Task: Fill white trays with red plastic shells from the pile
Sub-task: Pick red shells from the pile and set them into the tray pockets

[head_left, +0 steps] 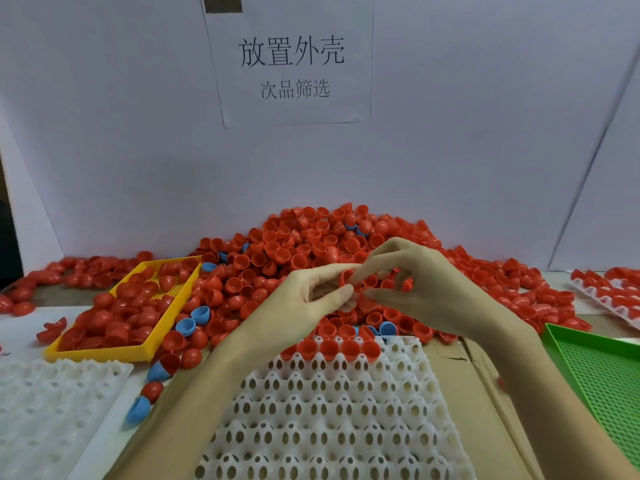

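Red shells (313, 244) — glossy hollow half-domes — heaped behind the white tray (332, 417).

Yellow tray (173, 308) left; green perforated tray (602, 372) right; blue shells (201, 315) scattered; printed paper sign (291, 64) on wall.

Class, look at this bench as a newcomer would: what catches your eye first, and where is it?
The big pile of red shells against the back wall, with two hands meeting over it. Next, the white tray in front, only its far row filled, and the yellow tray of shells at left.
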Action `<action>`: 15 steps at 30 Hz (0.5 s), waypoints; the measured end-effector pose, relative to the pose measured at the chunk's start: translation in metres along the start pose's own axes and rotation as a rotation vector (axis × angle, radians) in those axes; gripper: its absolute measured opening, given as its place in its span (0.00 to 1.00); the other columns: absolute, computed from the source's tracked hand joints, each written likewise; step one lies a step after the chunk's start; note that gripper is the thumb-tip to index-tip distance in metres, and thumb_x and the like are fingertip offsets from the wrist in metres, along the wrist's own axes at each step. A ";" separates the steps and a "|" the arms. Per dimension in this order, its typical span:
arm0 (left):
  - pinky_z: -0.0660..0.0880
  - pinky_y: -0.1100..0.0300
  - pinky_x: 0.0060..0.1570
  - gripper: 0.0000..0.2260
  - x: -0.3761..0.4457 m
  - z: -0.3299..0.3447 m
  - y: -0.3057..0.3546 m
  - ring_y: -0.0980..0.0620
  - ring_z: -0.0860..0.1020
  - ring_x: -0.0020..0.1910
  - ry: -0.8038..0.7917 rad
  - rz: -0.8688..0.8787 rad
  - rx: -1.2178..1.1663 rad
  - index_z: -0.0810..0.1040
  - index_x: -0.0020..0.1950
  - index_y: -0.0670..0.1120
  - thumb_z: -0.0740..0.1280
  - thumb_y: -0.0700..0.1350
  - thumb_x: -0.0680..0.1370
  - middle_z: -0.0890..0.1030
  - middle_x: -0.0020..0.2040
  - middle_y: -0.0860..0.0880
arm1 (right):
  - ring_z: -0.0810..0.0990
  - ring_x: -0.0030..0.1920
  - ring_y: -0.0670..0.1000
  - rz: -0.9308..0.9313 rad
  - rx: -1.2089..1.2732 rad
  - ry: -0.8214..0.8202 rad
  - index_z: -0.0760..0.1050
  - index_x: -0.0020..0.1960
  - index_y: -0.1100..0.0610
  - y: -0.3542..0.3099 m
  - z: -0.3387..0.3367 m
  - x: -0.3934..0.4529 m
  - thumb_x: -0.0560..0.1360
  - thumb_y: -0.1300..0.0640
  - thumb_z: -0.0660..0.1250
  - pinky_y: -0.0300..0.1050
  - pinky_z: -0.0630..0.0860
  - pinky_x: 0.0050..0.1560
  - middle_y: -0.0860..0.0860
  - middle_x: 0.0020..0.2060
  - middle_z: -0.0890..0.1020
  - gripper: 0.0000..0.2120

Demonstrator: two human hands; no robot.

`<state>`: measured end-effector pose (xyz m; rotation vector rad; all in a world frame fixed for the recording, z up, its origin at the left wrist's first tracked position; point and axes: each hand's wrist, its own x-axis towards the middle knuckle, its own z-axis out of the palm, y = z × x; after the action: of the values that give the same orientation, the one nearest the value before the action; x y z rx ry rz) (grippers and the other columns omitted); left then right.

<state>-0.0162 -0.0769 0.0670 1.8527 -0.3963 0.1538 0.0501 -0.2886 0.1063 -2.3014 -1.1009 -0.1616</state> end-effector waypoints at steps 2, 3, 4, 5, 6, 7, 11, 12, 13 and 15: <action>0.76 0.66 0.61 0.15 0.000 0.000 0.000 0.55 0.82 0.58 -0.009 -0.010 0.011 0.76 0.71 0.55 0.63 0.45 0.85 0.84 0.57 0.51 | 0.77 0.51 0.40 -0.005 -0.029 0.011 0.83 0.54 0.36 0.000 0.001 0.000 0.75 0.53 0.76 0.37 0.79 0.51 0.38 0.55 0.76 0.13; 0.76 0.67 0.60 0.15 0.000 0.002 0.000 0.55 0.83 0.58 0.004 -0.013 0.011 0.76 0.72 0.56 0.63 0.46 0.85 0.84 0.58 0.51 | 0.77 0.50 0.39 -0.005 -0.037 0.029 0.84 0.53 0.37 0.000 0.002 0.001 0.74 0.53 0.77 0.35 0.78 0.50 0.38 0.55 0.76 0.12; 0.75 0.70 0.58 0.15 0.001 0.003 0.000 0.57 0.83 0.58 0.031 -0.018 0.009 0.75 0.72 0.56 0.63 0.46 0.85 0.84 0.58 0.52 | 0.77 0.50 0.39 -0.004 -0.046 0.044 0.84 0.53 0.38 0.000 0.003 0.001 0.74 0.52 0.77 0.33 0.77 0.49 0.39 0.53 0.77 0.11; 0.74 0.73 0.56 0.16 0.001 0.005 -0.001 0.59 0.82 0.57 0.065 -0.028 0.003 0.74 0.72 0.56 0.63 0.47 0.85 0.84 0.58 0.53 | 0.77 0.49 0.38 -0.001 -0.055 0.049 0.84 0.52 0.39 0.001 0.003 0.002 0.74 0.52 0.76 0.31 0.76 0.48 0.39 0.52 0.77 0.10; 0.74 0.74 0.54 0.16 0.002 0.006 -0.002 0.62 0.82 0.57 0.095 -0.039 0.004 0.73 0.73 0.57 0.63 0.48 0.85 0.84 0.58 0.54 | 0.78 0.48 0.38 0.002 -0.064 0.043 0.84 0.52 0.40 0.002 0.004 0.002 0.74 0.51 0.76 0.30 0.76 0.47 0.39 0.50 0.78 0.09; 0.75 0.72 0.55 0.16 0.002 0.006 -0.003 0.62 0.82 0.57 0.115 -0.049 0.012 0.72 0.73 0.56 0.64 0.48 0.84 0.84 0.58 0.55 | 0.78 0.47 0.38 0.007 -0.072 0.034 0.85 0.52 0.41 0.004 0.004 0.002 0.74 0.51 0.76 0.30 0.76 0.46 0.39 0.49 0.79 0.08; 0.79 0.63 0.58 0.12 0.004 0.003 -0.007 0.59 0.83 0.56 0.127 -0.067 0.071 0.78 0.66 0.53 0.65 0.45 0.84 0.83 0.58 0.52 | 0.82 0.42 0.39 0.070 -0.100 -0.021 0.85 0.51 0.46 0.018 0.002 0.001 0.75 0.54 0.76 0.34 0.80 0.46 0.40 0.42 0.84 0.06; 0.80 0.62 0.58 0.10 0.004 0.002 -0.008 0.59 0.83 0.56 0.124 -0.070 0.095 0.80 0.64 0.53 0.65 0.45 0.84 0.84 0.58 0.53 | 0.82 0.40 0.39 0.095 -0.118 -0.051 0.86 0.50 0.46 0.023 0.002 0.001 0.76 0.55 0.76 0.34 0.80 0.45 0.39 0.40 0.84 0.05; 0.80 0.61 0.57 0.09 0.004 0.002 -0.009 0.59 0.83 0.56 0.118 -0.075 0.119 0.81 0.62 0.54 0.65 0.45 0.84 0.84 0.57 0.54 | 0.82 0.38 0.39 0.122 -0.140 -0.085 0.86 0.49 0.47 0.029 0.003 0.000 0.76 0.56 0.76 0.34 0.80 0.43 0.40 0.37 0.83 0.05; 0.80 0.59 0.58 0.09 0.004 0.001 -0.012 0.59 0.82 0.56 0.100 -0.089 0.155 0.83 0.58 0.56 0.65 0.46 0.84 0.84 0.56 0.55 | 0.82 0.37 0.41 0.178 -0.184 -0.161 0.85 0.48 0.48 0.038 0.007 0.000 0.76 0.58 0.75 0.36 0.80 0.43 0.42 0.36 0.83 0.05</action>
<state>-0.0086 -0.0754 0.0571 2.0023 -0.2367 0.2208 0.0781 -0.3036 0.0835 -2.6018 -0.9859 -0.0083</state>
